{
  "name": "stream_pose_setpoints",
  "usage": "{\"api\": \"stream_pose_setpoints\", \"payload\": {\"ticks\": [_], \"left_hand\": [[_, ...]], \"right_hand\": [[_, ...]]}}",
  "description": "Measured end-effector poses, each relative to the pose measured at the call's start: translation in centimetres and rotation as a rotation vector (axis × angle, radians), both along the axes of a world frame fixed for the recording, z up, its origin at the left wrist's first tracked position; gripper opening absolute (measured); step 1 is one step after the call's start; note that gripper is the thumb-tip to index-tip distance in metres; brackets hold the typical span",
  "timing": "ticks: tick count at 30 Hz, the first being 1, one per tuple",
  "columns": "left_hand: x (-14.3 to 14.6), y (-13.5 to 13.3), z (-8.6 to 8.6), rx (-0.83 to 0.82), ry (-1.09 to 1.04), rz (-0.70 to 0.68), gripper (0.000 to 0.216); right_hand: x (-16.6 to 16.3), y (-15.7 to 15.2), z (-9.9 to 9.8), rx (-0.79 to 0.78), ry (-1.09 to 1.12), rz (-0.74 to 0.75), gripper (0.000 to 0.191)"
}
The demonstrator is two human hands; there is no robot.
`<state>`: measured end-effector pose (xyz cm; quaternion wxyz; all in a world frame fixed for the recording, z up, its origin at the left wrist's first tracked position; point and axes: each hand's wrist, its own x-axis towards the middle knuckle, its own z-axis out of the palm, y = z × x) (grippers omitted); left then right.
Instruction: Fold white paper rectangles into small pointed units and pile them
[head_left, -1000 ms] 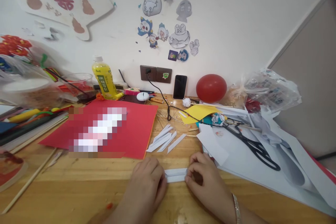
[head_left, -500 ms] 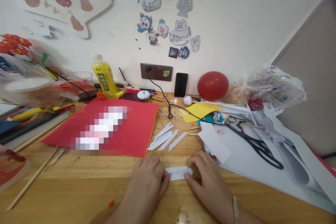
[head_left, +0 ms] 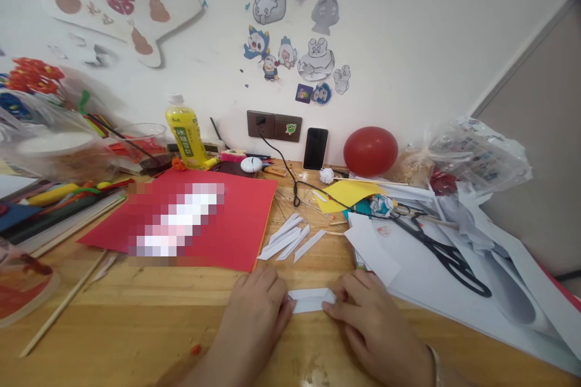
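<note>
Head view, desk w/ paper work. I watch both hands meet at the near-centre edge of the light wooden table top (head_left: 136, 326).

(a) Small white folded paper strip (head_left: 311, 300): lies flat on the wood, between the two hands, just in front of the red sheet's near corner.
(b) L hand (head_left: 256, 314): fingers curled down over the strip's left end, clamping it to the table; fingertips hidden, so I can't tell pinch from plain press.
(c) R hand (head_left: 372, 320): thumb and forefinger closed on the strip's right end, tip pressed flat.

Step in hand, as I judge it: creasing the strip. To do it well: hold the L end fixed, line up the edges before pressing, run the R fingertip along the fold in one pass, and press against the bare wood, not on the loose sheets.

Surface: large red paper sheet (head_left: 240, 224) beyond the hands; several thin white folded slips (head_left: 285, 239) near its right edge; pile of white paper sheets (head_left: 408, 272) at right w/ black-handled scissors (head_left: 440, 251) on top; thin wooden stick (head_left: 63, 305) at left.

Room: white wall w/ cartoon stickers (head_left: 313, 60), brown wall socket (head_left: 267, 126), dark phone (head_left: 315, 149) leaning upright, round red balloon (head_left: 370, 151), yellow drink bottle (head_left: 185, 136).
</note>
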<state>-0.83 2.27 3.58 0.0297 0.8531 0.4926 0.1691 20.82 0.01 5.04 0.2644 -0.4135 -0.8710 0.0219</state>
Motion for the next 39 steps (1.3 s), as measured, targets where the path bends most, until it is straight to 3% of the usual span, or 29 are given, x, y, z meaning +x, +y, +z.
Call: {"api": "stream_pose_setpoints", "payload": {"ticks": [4,10,16,18,23,26,30,33,39], "left_hand": [[-0.2,0.0,0.0,-0.014,-0.020,-0.011,0.015],[-0.1,-0.1,0.2,-0.037,-0.053,-0.016,0.014],[-1.1,0.3,-0.1,-0.056,-0.107,-0.003,0.018],[-1.5,0.3,0.1,-0.021,-0.177,-0.070,0.024],[-1.3,-0.3,1.0,0.138,-0.227,-0.403,0.029],[-0.7,-0.6,0.5,0.204,-0.210,-0.451,0.025],[-0.5,-0.6,-0.5,0.212,-0.223,-0.489,0.035],[-0.5,-0.8,-0.5,0.153,-0.224,-0.466,0.039],[-0.2,-0.7,-0.4,-0.003,-0.218,-0.258,0.029]], "right_hand": [[1.4,0.1,0.4,-0.037,-0.080,0.014,0.029],[0.8,0.2,0.1,0.133,-0.026,0.133,0.033],[-0.2,0.3,0.5,0.075,-0.062,0.152,0.029],[-0.1,0.4,0.5,0.071,-0.058,0.190,0.028],[0.0,0.6,-0.2,0.118,-0.046,0.274,0.030],[0.0,0.5,-0.8,0.117,-0.050,0.275,0.024],[-0.2,0.4,-1.1,-0.005,0.019,0.240,0.011],[-0.3,0.4,-1.2,-0.070,0.111,0.206,0.013],[-0.6,0.5,-1.8,-0.143,0.204,0.076,0.016]]}}
